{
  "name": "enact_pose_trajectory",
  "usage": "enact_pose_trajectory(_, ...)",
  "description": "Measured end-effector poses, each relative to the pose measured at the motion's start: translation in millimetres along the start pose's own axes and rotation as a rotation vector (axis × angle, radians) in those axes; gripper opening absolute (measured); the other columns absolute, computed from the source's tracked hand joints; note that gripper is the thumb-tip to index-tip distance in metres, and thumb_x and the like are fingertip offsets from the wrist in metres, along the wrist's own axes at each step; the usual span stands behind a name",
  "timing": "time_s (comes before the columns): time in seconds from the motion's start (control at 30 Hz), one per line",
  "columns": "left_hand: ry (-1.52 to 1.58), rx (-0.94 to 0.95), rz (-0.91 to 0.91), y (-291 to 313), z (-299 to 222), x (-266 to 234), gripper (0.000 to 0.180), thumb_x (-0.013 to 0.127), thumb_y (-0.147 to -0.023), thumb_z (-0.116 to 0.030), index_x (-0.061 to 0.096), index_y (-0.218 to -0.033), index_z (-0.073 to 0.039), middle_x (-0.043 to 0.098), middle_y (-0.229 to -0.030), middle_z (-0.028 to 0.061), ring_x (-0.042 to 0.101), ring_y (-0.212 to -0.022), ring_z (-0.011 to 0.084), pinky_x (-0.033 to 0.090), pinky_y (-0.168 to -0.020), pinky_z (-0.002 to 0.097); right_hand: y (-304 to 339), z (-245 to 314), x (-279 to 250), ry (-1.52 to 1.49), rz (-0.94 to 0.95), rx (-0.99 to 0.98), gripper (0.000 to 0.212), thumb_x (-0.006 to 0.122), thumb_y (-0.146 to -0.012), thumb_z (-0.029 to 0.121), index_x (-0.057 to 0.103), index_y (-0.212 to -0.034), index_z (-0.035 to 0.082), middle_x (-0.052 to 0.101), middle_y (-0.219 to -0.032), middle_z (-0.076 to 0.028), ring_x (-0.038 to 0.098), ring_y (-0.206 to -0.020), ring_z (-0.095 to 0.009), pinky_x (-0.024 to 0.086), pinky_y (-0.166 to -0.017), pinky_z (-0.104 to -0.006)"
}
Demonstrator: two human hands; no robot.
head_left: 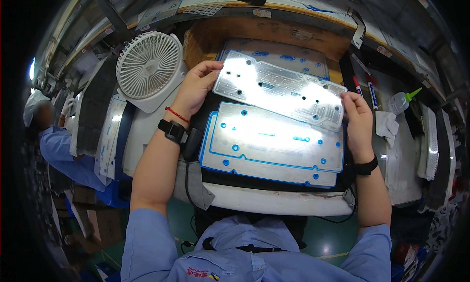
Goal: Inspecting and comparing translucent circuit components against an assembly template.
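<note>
Between my two hands a thin, shiny clear panel (279, 92) with several dark holes is held up, tilted and glaring with light. My left hand (198, 83) pinches its upper left corner between thumb and fingers. At the right end, my right hand (358, 118) grips the other edge. Below it lies a stack of similar blue-edged panels (274, 150) on the dark work surface. Behind the held panel, more blue-marked panels (289, 57) rest inside a wooden box, partly covered by it.
A white fan (149, 69) stands at the left. To the right are markers (373, 95), a squeeze bottle with a green tip (402, 101) and a crumpled white tissue (387, 125). A wooden board (274, 30) borders the back. Another person in blue (66, 147) sits at far left.
</note>
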State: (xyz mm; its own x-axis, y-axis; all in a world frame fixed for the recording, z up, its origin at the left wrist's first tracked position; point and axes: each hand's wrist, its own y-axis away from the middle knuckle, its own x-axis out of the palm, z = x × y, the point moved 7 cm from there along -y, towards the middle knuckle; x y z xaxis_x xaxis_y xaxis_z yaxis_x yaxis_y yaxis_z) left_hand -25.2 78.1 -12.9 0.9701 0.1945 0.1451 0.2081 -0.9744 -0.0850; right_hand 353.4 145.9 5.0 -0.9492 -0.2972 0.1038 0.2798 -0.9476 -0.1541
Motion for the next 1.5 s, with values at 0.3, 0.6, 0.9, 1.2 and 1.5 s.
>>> enact_pose_trajectory(0.3,0.034,-0.075,0.017,3.0,-3.2,7.0,0.025,0.05,-0.096,-0.017,0.05,-0.118,-0.005,0.06,-0.105,0.0038,0.057,-0.09,0.01,0.046,-0.08,0.024,2.5,9.5,6.2,0.052,-0.033,-0.037,0.039,0.051,-0.091,0.001,0.043,-0.129,-0.003,0.062,-0.097,-0.006,0.058,-0.08,-0.008,0.046,-0.071,-0.0199)
enact_pose_trajectory(0.6,-0.161,-0.15,0.191,8.3,2.3,21.3,0.021,0.051,-0.096,-0.025,0.062,-0.102,-0.008,0.055,-0.075,-0.0063,0.051,-0.065,0.0032,0.04,-0.062,0.017,1.3,8.5,3.6,0.045,-0.038,-0.058,0.037,0.05,-0.091,0.001,0.043,-0.128,-0.004,0.062,-0.098,-0.006,0.057,-0.076,-0.007,0.045,-0.066,-0.0187)
enact_pose_trajectory(0.9,-0.021,-0.112,-0.074,4.7,-3.4,5.9,0.033,0.049,-0.097,-0.023,0.05,-0.125,-0.004,0.064,-0.094,0.0016,0.057,-0.075,0.0061,0.044,-0.07,0.02,0.4,4.5,1.2,0.123,-0.054,-0.012,0.035,0.052,-0.093,0.009,0.047,-0.126,-0.001,0.062,-0.097,-0.005,0.058,-0.081,-0.008,0.047,-0.068,-0.0201)
enact_pose_trajectory(1.2,-0.063,-0.16,-0.025,4.4,2.1,2.3,0.033,0.049,-0.096,-0.021,0.049,-0.126,-0.006,0.063,-0.102,0.0037,0.058,-0.084,0.008,0.045,-0.074,0.0213,11.9,-2.1,32.2,0.466,0.309,0.173,0.014,0.064,-0.085,0.012,0.068,-0.093,0.001,0.065,-0.079,-0.003,0.056,-0.07,-0.008,0.044,-0.065,-0.0219)
enact_pose_trajectory(1.5,-0.09,-0.159,0.047,5.5,1.6,7.6,0.028,0.05,-0.096,-0.021,0.053,-0.12,-0.006,0.064,-0.1,0.0027,0.059,-0.083,0.0072,0.045,-0.075,0.0209,11.5,4.0,30.2,0.478,0.285,0.06,0.013,0.066,-0.083,0.008,0.069,-0.092,0.0,0.066,-0.081,-0.005,0.058,-0.073,-0.01,0.045,-0.068,-0.0223)
